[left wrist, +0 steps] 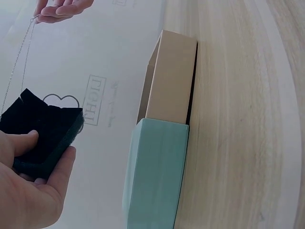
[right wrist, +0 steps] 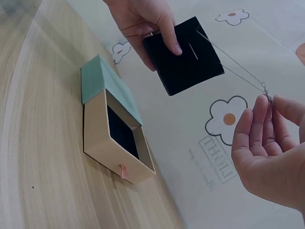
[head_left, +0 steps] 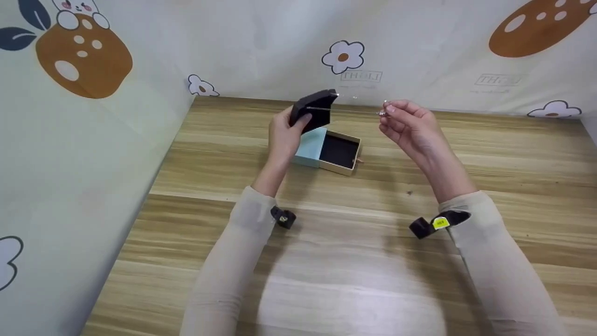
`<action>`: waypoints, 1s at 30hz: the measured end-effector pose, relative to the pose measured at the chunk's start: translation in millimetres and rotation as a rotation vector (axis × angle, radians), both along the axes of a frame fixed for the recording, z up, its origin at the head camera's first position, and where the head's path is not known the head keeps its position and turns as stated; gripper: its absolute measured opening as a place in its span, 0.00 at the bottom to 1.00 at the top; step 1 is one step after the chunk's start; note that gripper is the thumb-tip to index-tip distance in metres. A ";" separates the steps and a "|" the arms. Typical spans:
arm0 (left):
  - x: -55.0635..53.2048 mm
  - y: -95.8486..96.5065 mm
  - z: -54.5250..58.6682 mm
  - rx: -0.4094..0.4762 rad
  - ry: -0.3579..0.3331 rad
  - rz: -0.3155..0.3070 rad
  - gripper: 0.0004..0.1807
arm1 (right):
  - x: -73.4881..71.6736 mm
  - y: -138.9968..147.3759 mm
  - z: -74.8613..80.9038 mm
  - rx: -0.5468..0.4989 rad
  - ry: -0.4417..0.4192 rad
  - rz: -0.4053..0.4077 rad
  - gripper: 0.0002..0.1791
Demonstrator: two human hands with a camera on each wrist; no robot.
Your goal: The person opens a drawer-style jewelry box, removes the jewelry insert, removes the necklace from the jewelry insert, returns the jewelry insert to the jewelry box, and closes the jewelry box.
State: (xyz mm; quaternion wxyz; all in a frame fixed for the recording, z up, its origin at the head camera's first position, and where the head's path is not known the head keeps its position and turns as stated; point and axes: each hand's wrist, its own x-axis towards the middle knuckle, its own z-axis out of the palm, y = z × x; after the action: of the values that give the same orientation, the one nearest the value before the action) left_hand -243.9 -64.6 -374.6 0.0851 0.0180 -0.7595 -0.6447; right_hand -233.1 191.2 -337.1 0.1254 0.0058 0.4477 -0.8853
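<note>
My left hand [head_left: 283, 137] grips a square black jewelry pad [right wrist: 183, 62], thumb on its face and fingers behind. The pad is tilted up above the table and has a short slit in its face. A thin silver necklace [right wrist: 267, 90] stretches from the notched edge of the pad to my right hand [head_left: 417, 130]. There the thumb and fingertips pinch its gathered end, partly hidden by the fingers. Below the left hand lies a gift box: a teal sleeve [left wrist: 159, 171] with a beige drawer [left wrist: 172, 78] pulled partway out. The drawer's inside shows black.
A pink ribbon tab [right wrist: 123, 171] sticks out from the drawer's front. The box rests on a wood-grain table [head_left: 224, 177], near its back edge. Behind the table rises a pale wall covering [head_left: 261, 51] printed with flowers and oranges.
</note>
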 end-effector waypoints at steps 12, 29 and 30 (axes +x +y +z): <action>-0.4 -3.0 -2.3 -0.018 0.001 0.011 0.12 | 0.7 0.3 0.0 0.010 0.002 0.001 0.05; -1.7 -7.8 -4.1 -0.023 0.004 0.030 0.12 | 2.0 1.1 -1.5 0.020 0.000 -0.009 0.07; -1.9 -8.3 -4.2 -0.022 0.005 0.029 0.13 | 2.0 1.1 -1.7 0.017 -0.001 -0.009 0.07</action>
State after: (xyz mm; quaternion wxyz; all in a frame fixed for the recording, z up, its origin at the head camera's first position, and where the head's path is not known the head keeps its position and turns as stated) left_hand -245.9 -72.9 -378.8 0.0963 0.0265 -0.7659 -0.6351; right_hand -231.1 192.3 -338.8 0.1215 0.0095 0.4552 -0.8820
